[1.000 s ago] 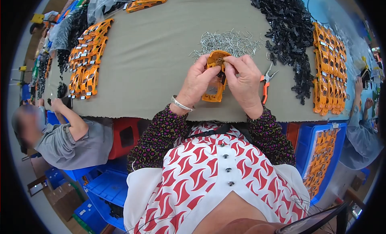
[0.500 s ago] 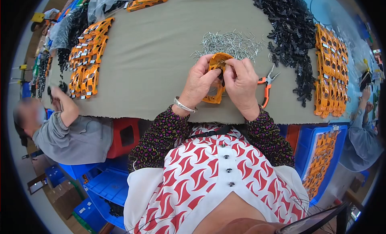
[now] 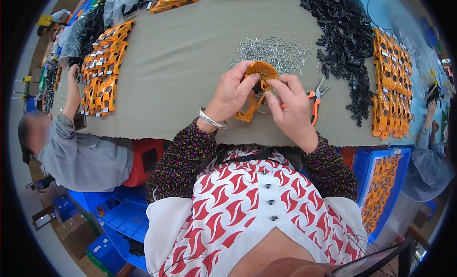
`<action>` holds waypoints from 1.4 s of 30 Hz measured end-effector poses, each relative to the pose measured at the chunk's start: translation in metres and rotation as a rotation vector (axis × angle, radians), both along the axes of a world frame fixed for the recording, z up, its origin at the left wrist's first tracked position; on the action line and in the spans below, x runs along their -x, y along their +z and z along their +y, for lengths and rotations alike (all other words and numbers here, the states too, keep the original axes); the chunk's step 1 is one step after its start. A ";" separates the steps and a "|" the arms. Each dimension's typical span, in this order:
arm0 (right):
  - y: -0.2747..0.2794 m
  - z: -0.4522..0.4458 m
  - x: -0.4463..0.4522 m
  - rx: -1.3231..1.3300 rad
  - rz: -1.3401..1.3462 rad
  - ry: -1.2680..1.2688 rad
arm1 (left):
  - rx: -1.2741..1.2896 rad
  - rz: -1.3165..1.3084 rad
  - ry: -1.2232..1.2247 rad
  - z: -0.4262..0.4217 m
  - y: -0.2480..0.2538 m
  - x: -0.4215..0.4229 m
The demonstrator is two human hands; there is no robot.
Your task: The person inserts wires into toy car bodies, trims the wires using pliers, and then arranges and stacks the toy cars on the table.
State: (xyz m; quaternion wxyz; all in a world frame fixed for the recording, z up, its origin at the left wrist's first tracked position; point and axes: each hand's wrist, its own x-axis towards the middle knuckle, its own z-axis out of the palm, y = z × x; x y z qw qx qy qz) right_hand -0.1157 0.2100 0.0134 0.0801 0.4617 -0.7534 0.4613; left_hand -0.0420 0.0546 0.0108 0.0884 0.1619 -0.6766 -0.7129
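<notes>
My left hand (image 3: 232, 92) is closed around an orange toy car body (image 3: 245, 110), its hollow inside turned up and a dark part within. The left thumb presses into the shell near its upper end. My right hand (image 3: 291, 108) has its thumb and forefinger closed at the shell's right edge; whether a small part is also between them I cannot make out. Just beyond the hands lies a heap of bent metal wire pins (image 3: 273, 53). Pliers with orange handles (image 3: 315, 105) rest open on the cloth beside my right hand, which partly hides one handle.
Rows of orange car bodies stand at the left (image 3: 105, 70) and right (image 3: 391, 84) of the cloth-covered table (image 3: 190, 62). A pile of black plastic parts (image 3: 345, 43) spreads at the right. A blue crate (image 3: 383, 191) stands below; co-workers sit on both sides.
My right hand has shifted down and right, from inside the shell to its right edge. The left thumb has moved up. The left co-worker's arm now reaches forward.
</notes>
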 end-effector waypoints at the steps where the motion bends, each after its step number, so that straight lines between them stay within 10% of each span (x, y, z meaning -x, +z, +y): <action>1: 0.001 0.003 0.005 0.022 -0.016 0.021 | -0.006 -0.011 -0.009 0.000 0.003 0.001; 11: 0.006 0.034 0.046 -0.093 -0.123 0.039 | -0.227 -0.127 -0.047 -0.020 0.011 0.009; 14: -0.006 0.028 0.059 -0.135 -0.045 0.086 | 0.380 0.137 -0.188 -0.022 0.027 0.025; 23: -0.034 -0.008 0.073 -0.210 0.163 0.224 | 1.067 -0.088 0.004 -0.043 0.032 0.007; 26: -0.033 -0.009 0.075 -0.141 -0.004 0.235 | -0.080 -0.163 0.003 -0.049 0.023 -0.011; 30: -0.014 -0.004 0.072 0.081 -0.657 0.236 | -0.468 -0.039 -0.001 -0.036 0.007 -0.018; 37: -0.007 0.002 0.057 0.393 -1.496 0.280 | -0.462 0.047 -0.202 -0.003 0.002 0.002; 42: -0.002 0.000 0.042 0.310 -1.296 0.078 | -0.384 0.017 -0.260 0.001 0.008 0.002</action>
